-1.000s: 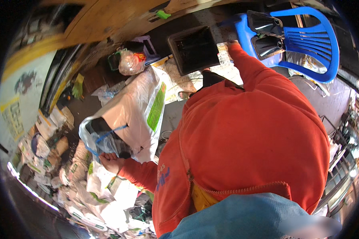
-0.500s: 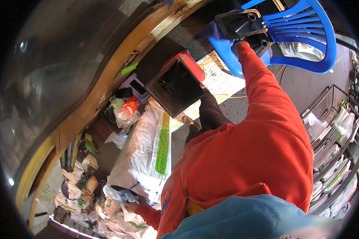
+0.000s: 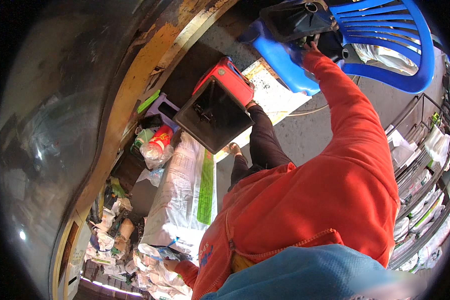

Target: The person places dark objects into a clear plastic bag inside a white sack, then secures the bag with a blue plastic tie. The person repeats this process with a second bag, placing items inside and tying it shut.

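Observation:
My right hand [image 3: 312,48] reaches to the far right, its fingers closed on the edge of a black plastic funnel-shaped part [image 3: 330,44]. That part lies on a blue plastic chair [image 3: 283,62]. A second black funnel-shaped part [image 3: 287,22], with a square rim and a round spout, lies against it. At the lower left my left hand [image 3: 171,264] is at the mouth of a large white sack [image 3: 177,200] with a green stripe. Its fingers seem closed on the sack's crumpled edge, but they are small and partly shaded.
A black square open-topped part [image 3: 220,117] stands by a red plastic stool [image 3: 237,82], near my legs. To the left runs a big machine with a worn yellow frame [image 3: 120,100]. Bagged items [image 3: 157,145], a heap of scraps [image 3: 110,240] and a metal rack [image 3: 420,200] surround me.
My right hand has shifted slightly right and its fingers show more among the black parts. The view has turned a little; my left hand stays by the sack's mouth.

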Demonstrator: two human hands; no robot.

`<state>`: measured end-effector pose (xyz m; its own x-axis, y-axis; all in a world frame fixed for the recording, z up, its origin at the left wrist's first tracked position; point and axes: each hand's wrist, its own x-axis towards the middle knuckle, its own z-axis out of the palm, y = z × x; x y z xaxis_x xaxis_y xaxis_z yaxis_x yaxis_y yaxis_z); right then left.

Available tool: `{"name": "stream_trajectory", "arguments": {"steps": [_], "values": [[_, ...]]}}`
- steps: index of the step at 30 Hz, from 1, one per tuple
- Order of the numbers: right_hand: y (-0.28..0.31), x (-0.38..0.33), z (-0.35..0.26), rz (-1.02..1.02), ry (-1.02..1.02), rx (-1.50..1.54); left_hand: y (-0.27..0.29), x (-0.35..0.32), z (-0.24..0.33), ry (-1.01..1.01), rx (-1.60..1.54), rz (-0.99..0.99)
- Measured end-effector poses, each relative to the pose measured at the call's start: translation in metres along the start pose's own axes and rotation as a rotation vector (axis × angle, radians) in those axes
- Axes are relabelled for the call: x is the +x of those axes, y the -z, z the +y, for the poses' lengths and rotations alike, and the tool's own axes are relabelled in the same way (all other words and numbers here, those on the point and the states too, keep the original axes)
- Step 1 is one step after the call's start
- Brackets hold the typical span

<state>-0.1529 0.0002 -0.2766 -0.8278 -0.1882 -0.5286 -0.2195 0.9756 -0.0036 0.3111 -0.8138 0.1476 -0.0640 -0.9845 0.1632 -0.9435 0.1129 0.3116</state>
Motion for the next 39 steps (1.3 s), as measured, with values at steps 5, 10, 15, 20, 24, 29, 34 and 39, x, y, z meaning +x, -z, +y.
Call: {"name": "stream_trajectory", "arguments": {"steps": [5,10,15,20,24,29,34,39], "values": [[-0.026,0.005,0.002,-0.103,-0.355,0.143,0.001,-0.003,0.001,-0.059,-0.004,-0.012],[-0.080,-0.011,0.026,-0.262,-0.371,-0.109,0.003,-0.019,0.015,-0.079,0.047,-0.024],[-0.090,0.009,0.009,-0.031,-0.916,0.359,0.005,-0.034,0.030,-0.074,0.109,0.004],[-0.054,0.035,0.000,0.295,-1.708,0.832,0.004,-0.030,0.032,-0.045,0.116,0.004],[-0.034,0.032,0.007,0.131,-1.438,0.736,0.003,-0.028,0.025,-0.039,0.102,0.008],[-0.026,0.027,0.016,0.112,-1.322,0.707,0.005,-0.031,0.022,-0.024,0.110,0.012],[-0.019,0.025,0.026,0.081,-1.262,0.690,0.007,-0.035,0.026,-0.030,0.117,0.010],[-0.016,0.029,0.029,0.063,-1.213,0.677,0.006,-0.035,0.025,-0.035,0.126,0.013]]}}
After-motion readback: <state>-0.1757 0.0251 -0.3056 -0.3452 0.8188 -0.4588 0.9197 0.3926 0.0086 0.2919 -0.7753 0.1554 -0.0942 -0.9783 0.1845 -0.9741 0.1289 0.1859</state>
